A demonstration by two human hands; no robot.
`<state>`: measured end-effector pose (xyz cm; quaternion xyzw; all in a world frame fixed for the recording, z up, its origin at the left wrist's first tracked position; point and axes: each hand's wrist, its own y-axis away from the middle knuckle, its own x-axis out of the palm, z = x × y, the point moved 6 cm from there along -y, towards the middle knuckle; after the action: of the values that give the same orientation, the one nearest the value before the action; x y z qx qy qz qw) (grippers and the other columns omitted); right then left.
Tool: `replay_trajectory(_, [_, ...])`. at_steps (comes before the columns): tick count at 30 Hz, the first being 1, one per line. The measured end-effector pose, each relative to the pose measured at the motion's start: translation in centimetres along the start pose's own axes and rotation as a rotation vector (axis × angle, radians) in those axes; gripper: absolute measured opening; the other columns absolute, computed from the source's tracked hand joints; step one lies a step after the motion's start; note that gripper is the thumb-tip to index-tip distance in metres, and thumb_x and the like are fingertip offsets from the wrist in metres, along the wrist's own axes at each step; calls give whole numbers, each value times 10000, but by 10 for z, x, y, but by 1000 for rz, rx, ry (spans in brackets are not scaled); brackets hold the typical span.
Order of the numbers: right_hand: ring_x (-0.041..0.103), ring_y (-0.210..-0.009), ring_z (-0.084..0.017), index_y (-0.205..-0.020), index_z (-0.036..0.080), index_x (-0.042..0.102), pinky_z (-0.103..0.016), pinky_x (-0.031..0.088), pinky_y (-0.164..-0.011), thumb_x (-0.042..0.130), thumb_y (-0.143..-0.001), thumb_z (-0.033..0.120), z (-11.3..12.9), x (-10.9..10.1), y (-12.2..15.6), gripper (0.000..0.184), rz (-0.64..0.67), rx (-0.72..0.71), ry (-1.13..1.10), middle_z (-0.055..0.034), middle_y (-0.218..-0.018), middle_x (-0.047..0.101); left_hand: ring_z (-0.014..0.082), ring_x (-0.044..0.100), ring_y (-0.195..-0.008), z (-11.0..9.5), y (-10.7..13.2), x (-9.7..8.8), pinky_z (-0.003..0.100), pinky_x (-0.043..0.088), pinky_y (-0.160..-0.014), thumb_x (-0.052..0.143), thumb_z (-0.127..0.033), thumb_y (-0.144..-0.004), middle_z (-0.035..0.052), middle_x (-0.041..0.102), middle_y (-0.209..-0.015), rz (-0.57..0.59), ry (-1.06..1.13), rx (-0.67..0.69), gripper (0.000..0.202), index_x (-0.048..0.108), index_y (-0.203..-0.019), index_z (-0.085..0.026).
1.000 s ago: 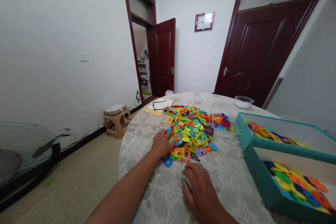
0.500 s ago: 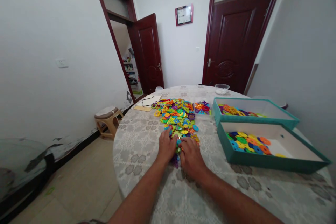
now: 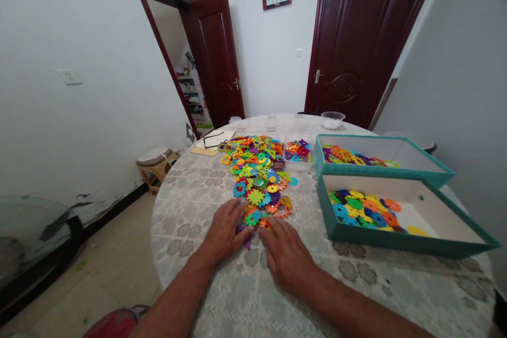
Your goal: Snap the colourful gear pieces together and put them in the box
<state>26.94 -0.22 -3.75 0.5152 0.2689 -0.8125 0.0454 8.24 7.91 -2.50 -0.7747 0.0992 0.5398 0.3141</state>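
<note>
A long pile of colourful plastic gear-shaped pieces point(image 3: 255, 197) runs away from me over the patterned tablecloth. My left hand point(image 3: 226, 229) rests palm down at the near left edge of the pile, fingers stretched over some pieces and thumb apart. On the opposite side, my right hand point(image 3: 287, 253) lies with its fingers extended, fingertips touching an orange piece point(image 3: 264, 224). Between the two thumbs a teal and green piece point(image 3: 252, 217) shows at the near end. A purple piece point(image 3: 247, 243) sits partly hidden by the left thumb. Neither hand visibly grips anything.
To the right stand two teal boxes, the near box point(image 3: 412, 245) with round pieces and the far box point(image 3: 420, 148) with more pieces. A small clear tray point(image 3: 311, 156) of pieces adjoins the pile. Glasses point(image 3: 214, 140) lie on paper at the back left; a plastic bowl point(image 3: 332, 119) stands behind.
My hands have moved apart and toward me, uncovering pieces at the near end of the pile. The camera view has tilted downward.
</note>
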Motion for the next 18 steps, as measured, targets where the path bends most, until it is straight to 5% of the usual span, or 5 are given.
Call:
replay_trajectory(5, [465,-1453,-261,-1468,232,569,-460,426,-1209,476,-852,0,-3,6,-1,665,-41,-47,-219,-111,-1557,524,364,450,-1460,-9,-4,-5,598,392,-1209,628,-498,-968,139,526,-1551,49,-36,26,581,543,-1492,-263])
replay_trajectory(13, [524,-1385,-245,-1412,220,610,-453,443,-1199,451,-836,11,-42,-12,-2,633,-162,135,-403,-116,-1472,557,298,503,-1420,-7,-4,-9,514,413,-1224,558,-233,-905,139,576,-1487,-39,72,-33,575,525,-1479,-218])
replay_trajectory(18, [640,-1146,-239,-1185,214,711,-402,520,-1041,459,-914,87,-51,-32,-7,391,-159,189,-446,-105,-1202,690,315,522,-1403,-5,-5,-8,540,410,-1221,586,-300,-921,136,632,-1422,-48,96,-50,477,597,-1393,-229])
